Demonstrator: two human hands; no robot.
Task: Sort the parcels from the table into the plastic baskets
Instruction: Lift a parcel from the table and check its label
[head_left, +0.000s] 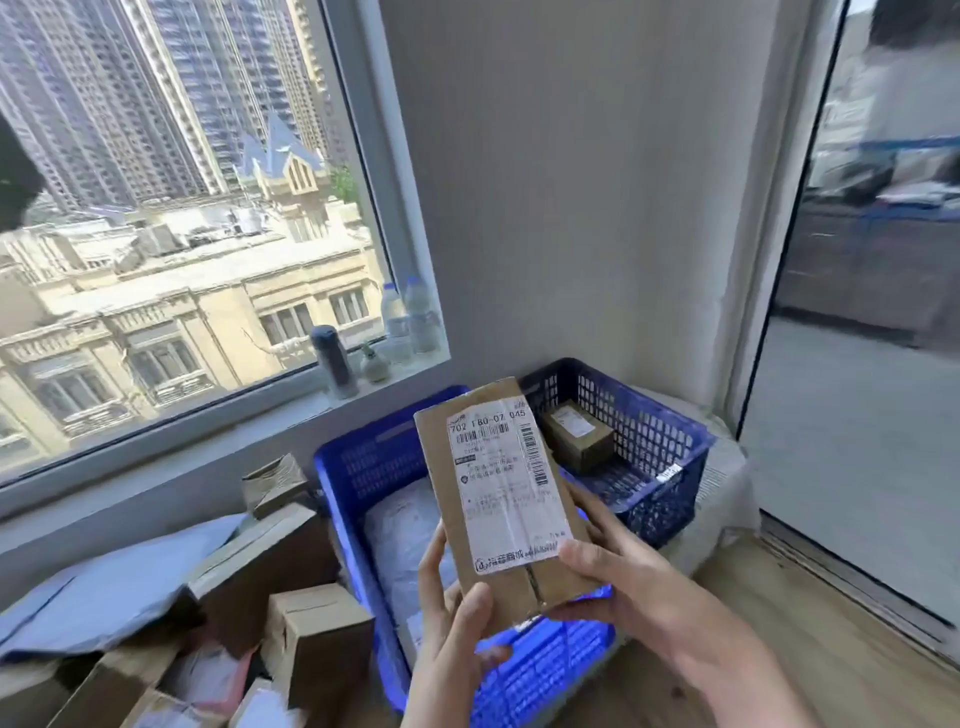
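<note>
I hold a flat brown cardboard parcel (447, 499) with a white shipping label up in front of me, above the baskets. My left hand (452, 634) grips its lower left corner and my right hand (628, 577) grips its lower right edge. Below it stands a blue plastic basket (353, 467) with a white bagged parcel (400, 540) inside. A second blue basket (654, 431) stands behind to the right and holds a small brown box (576, 436). On the left lies a heap of parcels: brown boxes (317, 644) and a pale blue mailer bag (114, 587).
A window sill (291, 395) runs behind the heap with a dark flask (332, 364), a small pot and two clear bottles (410, 322). A grey wall corner stands behind the baskets. A glass door (857, 364) is on the right, wooden floor (779, 649) beneath it.
</note>
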